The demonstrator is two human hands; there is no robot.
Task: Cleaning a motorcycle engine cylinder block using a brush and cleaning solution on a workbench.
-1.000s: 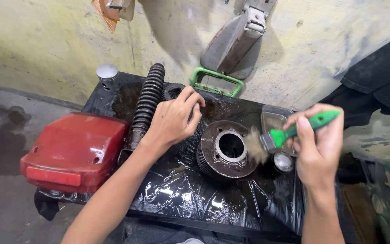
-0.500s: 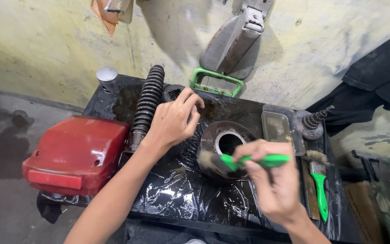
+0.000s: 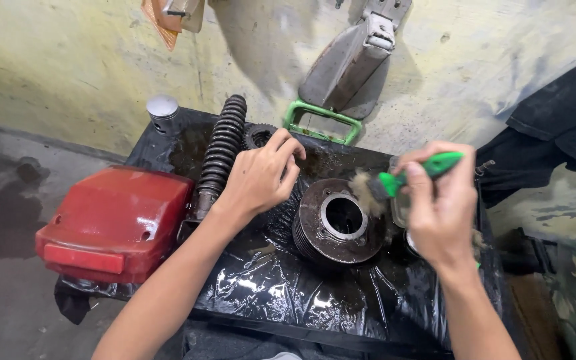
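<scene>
The right hand (image 3: 438,213) grips a green brush (image 3: 401,179), its bristles at the three o'clock rim of the finned metal cylinder (image 3: 335,223) at centre. The left hand (image 3: 261,177), fingers curled, steadies its ten o'clock edge.

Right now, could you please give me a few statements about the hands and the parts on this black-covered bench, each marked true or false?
1. The right hand holds a green-handled brush. True.
2. The brush bristles are beside the rim of the finned metal cylinder. True.
3. The left hand holds a screwdriver. False: it holds no tool and rests on the parts at the cylinder's far left side.
4. The red cover lies to the right of the cylinder. False: it lies at the left end of the bench.
5. The ribbed black spring lies between the red cover and the left hand. True.
</scene>
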